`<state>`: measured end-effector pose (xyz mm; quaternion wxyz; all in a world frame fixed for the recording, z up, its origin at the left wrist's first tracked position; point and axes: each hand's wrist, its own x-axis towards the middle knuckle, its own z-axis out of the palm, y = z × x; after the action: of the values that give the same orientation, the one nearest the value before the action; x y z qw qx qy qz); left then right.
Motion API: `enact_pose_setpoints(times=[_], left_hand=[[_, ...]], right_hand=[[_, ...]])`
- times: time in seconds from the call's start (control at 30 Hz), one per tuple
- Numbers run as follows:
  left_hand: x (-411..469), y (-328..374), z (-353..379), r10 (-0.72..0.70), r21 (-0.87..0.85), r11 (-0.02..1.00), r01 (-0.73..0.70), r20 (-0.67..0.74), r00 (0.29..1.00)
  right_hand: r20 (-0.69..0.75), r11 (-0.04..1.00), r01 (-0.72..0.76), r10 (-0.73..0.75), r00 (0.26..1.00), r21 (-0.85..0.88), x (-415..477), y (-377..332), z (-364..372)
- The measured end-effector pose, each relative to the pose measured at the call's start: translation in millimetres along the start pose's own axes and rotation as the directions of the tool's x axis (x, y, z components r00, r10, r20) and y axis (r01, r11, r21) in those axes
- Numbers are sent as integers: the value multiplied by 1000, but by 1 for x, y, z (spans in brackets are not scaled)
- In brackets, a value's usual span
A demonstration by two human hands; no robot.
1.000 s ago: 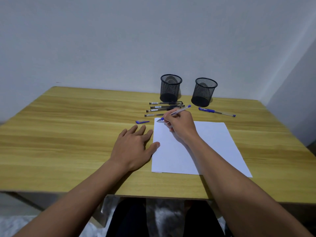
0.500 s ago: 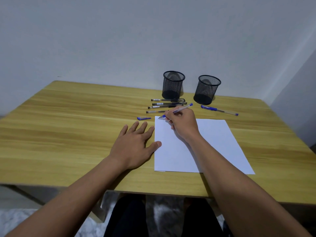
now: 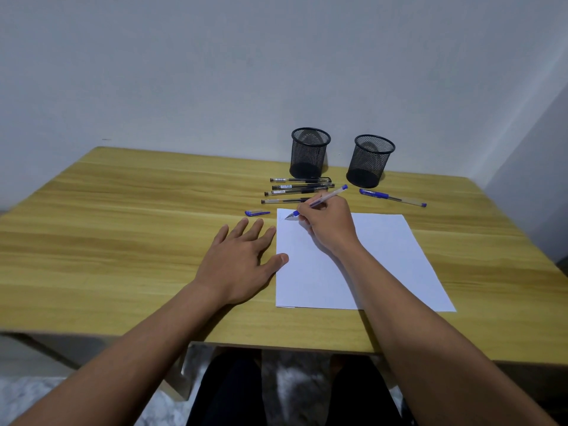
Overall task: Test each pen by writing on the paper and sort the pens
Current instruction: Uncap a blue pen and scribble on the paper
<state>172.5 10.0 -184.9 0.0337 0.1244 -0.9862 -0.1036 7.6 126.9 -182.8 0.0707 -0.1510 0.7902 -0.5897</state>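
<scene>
Two bare forearms, no sleeves, left hand (image 3: 242, 262), right hand (image 3: 330, 224), dark trousers (image 3: 230, 392)

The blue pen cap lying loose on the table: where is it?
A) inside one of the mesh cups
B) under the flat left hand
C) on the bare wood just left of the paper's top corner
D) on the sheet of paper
C: the blue cap lies on the table beside the paper, near its top left corner.

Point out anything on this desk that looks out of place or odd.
Little stands out. A loose blue pen cap lies alone on the wooden desk, left of the paper; it likely belongs to the blue pen in the right hand. Both mesh pen cups look empty.
</scene>
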Motion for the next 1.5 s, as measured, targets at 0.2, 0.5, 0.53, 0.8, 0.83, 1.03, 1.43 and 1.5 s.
enact_pose_setpoints(times=[0.2,0.5,0.53,0.8,0.83,1.03,1.43,1.5], left_hand=[[0,-1,0,2,-14,1000,-3,-11,1000],[0,-1,0,-1,-14,1000,1,-2,1000],[0,-1,-1,-1,-15,1000,1,-1,1000],[2,0,-3,-4,-37,999,4,-4,1000],[2,0,-3,-9,-41,999,9,-6,1000],[2,7,-15,-34,-199,980,-12,-225,974],[56,-16,-12,-195,-162,976,143,-376,906],[54,-12,-16,-191,-304,950,71,-386,902]], right_hand=[[-6,999,-14,14,1000,32,-3,-3,-3],[-3,999,-26,26,1000,-33,-5,-10,-5],[-13,999,-37,37,999,-12,-6,-12,-5],[8,983,-105,105,994,148,-10,-24,-10],[3,986,-89,90,996,140,-12,-26,-11],[16,988,8,-11,1000,157,-13,-30,-18],[76,958,-50,30,997,283,-17,-36,-30],[79,950,-57,34,996,308,-18,-35,-32]])
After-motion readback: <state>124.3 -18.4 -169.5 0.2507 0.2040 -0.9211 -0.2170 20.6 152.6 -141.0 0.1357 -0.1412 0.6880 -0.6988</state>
